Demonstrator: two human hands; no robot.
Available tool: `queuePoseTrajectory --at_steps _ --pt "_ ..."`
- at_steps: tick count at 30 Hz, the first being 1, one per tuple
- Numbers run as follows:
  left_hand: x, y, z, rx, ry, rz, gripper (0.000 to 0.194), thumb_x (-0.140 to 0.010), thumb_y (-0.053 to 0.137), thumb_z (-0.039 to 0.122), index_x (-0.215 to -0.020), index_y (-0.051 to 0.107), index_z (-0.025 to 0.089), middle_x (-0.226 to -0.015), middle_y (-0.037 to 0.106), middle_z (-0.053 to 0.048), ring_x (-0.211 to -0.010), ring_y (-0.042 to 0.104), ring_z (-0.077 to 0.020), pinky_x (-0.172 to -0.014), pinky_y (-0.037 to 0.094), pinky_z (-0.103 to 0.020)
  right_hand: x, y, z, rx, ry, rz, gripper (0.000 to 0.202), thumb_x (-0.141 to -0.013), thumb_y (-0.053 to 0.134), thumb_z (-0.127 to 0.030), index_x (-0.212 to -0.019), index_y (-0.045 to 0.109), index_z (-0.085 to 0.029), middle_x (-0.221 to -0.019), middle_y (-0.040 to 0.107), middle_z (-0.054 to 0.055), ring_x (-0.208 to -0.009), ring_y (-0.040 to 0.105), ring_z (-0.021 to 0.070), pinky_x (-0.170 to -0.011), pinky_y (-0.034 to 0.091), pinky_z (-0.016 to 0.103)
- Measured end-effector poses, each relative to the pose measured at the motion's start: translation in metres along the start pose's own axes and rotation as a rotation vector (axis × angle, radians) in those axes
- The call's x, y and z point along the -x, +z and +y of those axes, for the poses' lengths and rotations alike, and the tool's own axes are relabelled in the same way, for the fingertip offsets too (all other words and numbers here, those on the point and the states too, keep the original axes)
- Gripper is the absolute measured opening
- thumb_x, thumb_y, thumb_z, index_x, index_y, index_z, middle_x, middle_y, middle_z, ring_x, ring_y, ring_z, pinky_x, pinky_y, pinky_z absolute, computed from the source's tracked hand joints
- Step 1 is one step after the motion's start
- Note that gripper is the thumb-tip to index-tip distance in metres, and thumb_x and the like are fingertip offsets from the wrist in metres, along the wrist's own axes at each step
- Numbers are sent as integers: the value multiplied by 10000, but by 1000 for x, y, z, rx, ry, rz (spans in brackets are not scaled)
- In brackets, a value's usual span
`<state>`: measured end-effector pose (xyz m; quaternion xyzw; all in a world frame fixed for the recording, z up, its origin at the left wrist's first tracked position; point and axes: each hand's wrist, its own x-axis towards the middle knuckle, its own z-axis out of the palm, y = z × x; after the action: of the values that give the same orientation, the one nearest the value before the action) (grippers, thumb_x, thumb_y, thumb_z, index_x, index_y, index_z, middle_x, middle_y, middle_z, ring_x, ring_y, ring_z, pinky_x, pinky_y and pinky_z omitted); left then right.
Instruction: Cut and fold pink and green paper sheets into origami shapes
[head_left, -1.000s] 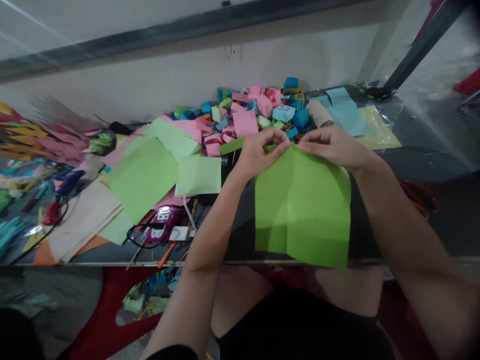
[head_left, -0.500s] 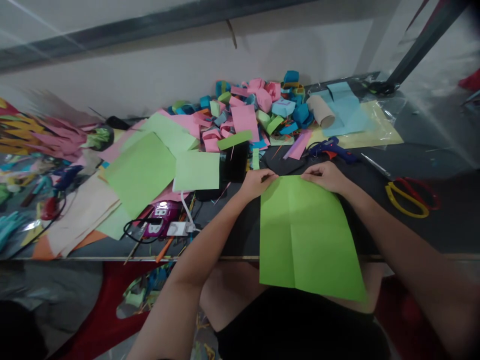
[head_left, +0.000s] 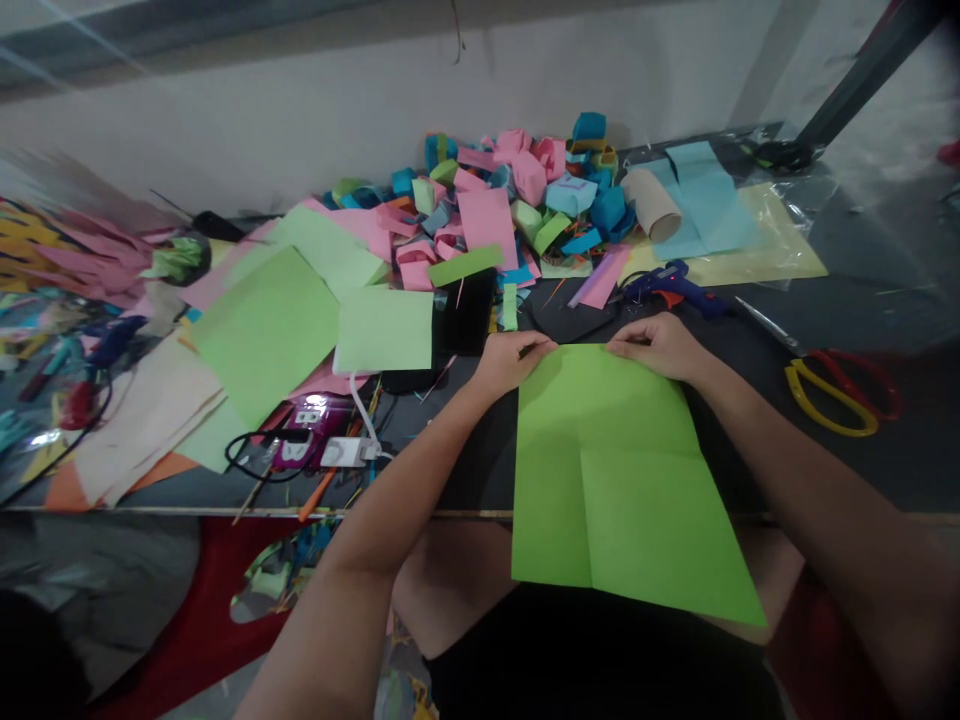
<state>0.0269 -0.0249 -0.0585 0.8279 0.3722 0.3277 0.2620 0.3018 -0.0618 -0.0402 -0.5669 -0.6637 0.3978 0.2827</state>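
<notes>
A bright green sheet of paper with crossing crease lines hangs over the table's front edge toward my lap. My left hand pinches its far edge near the left corner. At the right part of that same edge, my right hand grips the paper between thumb and fingers. Just beyond the right hand lies a blue glue gun. Scissors with one yellow and one red handle rest farther right.
Folded paper pieces in several colours are heaped at the back, beside a cardboard tube. Green sheets lie on the left, near a purple power strip with cables. A metal post stands at back right.
The creased sheet's lower right corner has swung outward to the right and its lower edge sits slightly lower. Both hands keep their hold on the far edge. The camera view has shifted a little.
</notes>
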Motion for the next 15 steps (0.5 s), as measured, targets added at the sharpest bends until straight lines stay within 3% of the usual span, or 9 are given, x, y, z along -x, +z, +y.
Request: queuePoseTrajectory --at_steps 15 --pt "2 4 0 -54 -7 16 241 -954 629 361 -837 765 200 -846 799 -44 -767 741 -165 -718 527 -248 1 -1 2 18 -47 44 432 -723 756 -623 -769 820 -198 -710 779 73 -600 669 202 -557 494 314"
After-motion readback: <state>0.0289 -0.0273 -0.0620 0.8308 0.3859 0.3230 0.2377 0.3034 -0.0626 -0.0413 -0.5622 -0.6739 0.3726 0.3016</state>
